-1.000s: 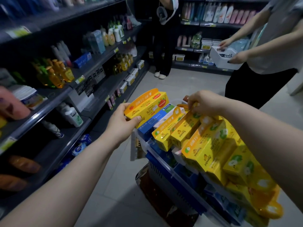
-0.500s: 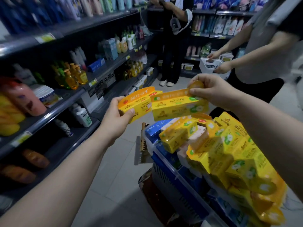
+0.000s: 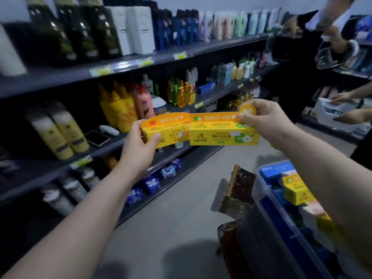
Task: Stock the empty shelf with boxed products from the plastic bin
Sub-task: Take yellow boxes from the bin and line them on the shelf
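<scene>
My left hand (image 3: 138,146) grips a yellow-and-orange box with a red fruit mark (image 3: 169,130) by its left end. My right hand (image 3: 261,119) pinches the top right corner of a second yellow box with a green apple picture (image 3: 221,133). Both boxes are held side by side, end to end, in front of the dark shelving (image 3: 124,141). The clear plastic bin (image 3: 281,222) with a blue rim stands at the lower right. It holds more yellow boxes (image 3: 296,190) and blue packs, partly hidden by my right forearm.
Shelves on the left carry bottles, a phone (image 3: 97,137) and blue packets low down. A brush-like tool (image 3: 235,190) leans beside the bin. Another person's hands (image 3: 350,115) handle a white bin at the right; a person in black stands at the back.
Both hands lifted the two boxes up and away from the bin toward the shelves. The view turned left and up, so the bin now sits low at the right.
</scene>
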